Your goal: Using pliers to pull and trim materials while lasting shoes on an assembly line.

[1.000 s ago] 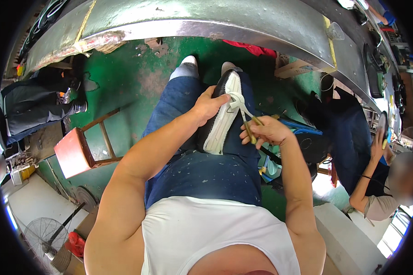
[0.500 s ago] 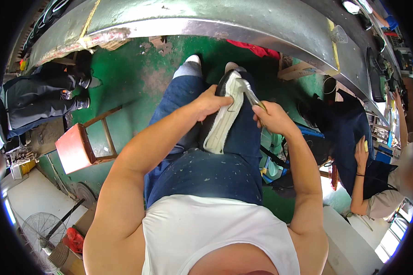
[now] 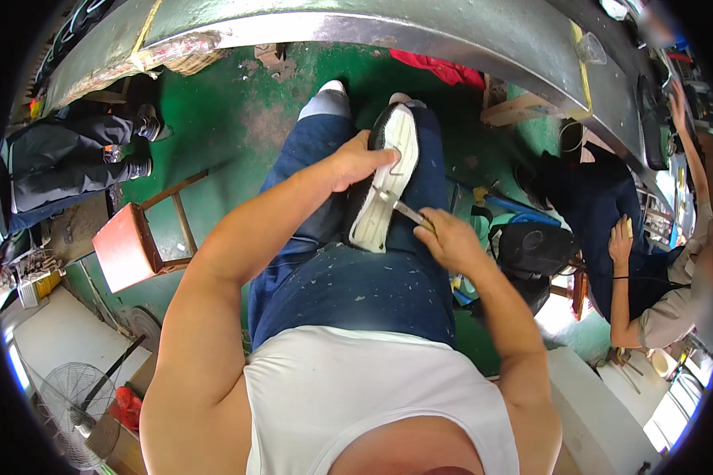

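Because your lap (image 3: 348,285) serves as the support, the shoe (image 3: 402,168) lies sole up along your right thigh. Your left hand (image 3: 358,162) grasps its side, thumb on the sole, apparently to steady it. Your right hand's (image 3: 451,239) fingers wrap the metal-headed tool (image 3: 409,211), its head over the sole; contact is unclear. Farther off stand the red-topped stool (image 3: 124,247) and metal-edged bench (image 3: 309,28).

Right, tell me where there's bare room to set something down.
Bare: the bench between its yellow strips, and the floor between the stool and the left leg. Crowded: right of the right leg, where the black bag lies; the bench's right end, with black footwear; and about the shoe, with left hand, tool and right hand.
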`<state>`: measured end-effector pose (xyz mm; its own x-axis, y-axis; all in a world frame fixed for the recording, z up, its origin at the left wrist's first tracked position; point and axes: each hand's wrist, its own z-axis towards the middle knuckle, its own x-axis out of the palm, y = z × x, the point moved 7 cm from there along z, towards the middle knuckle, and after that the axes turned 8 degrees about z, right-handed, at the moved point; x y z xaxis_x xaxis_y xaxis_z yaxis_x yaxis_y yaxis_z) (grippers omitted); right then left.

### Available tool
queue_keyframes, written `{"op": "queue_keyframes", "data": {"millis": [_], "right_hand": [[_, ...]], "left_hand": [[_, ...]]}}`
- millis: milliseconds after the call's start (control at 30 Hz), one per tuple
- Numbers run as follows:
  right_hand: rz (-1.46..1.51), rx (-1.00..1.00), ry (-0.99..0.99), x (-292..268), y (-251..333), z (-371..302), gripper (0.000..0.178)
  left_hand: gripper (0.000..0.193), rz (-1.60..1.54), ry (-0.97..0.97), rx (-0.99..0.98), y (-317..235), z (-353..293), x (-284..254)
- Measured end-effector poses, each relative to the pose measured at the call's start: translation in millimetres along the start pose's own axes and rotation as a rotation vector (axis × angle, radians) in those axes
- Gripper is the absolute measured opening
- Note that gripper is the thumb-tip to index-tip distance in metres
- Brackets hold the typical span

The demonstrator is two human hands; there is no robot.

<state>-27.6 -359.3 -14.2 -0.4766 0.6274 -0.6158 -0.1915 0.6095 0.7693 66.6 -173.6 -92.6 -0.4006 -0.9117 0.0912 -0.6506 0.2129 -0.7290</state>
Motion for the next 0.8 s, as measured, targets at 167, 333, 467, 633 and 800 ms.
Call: {"op": "queue_keyframes", "data": {"millis": [167, 333, 467, 633, 800], "right_hand": [[0.33, 0.375, 0.265, 11, -33, -31, 0.032], [0.054, 0.301, 0.328, 8, -12, -36, 0.038], [-0.144, 0.242, 0.296, 6, 25, -45, 0.04], [0.232, 0.417, 0.451, 21, -13, -53, 0.04], [-0.059, 0.264, 0.339, 18, 14, -47, 0.042]], "left_hand": [[0.101, 0.381, -0.004, 0.27, 1, -29, 17], [0.1, 0.071, 0.035, 0.212, 22, -44, 31], [0.102, 0.157, -0.128, 0.283, 35, -34, 28], [0.102, 0.48, -0.358, 0.439, 31, -44, 33], [0.103, 0.473, -0.353, 0.429, 30, -42, 28]]}}
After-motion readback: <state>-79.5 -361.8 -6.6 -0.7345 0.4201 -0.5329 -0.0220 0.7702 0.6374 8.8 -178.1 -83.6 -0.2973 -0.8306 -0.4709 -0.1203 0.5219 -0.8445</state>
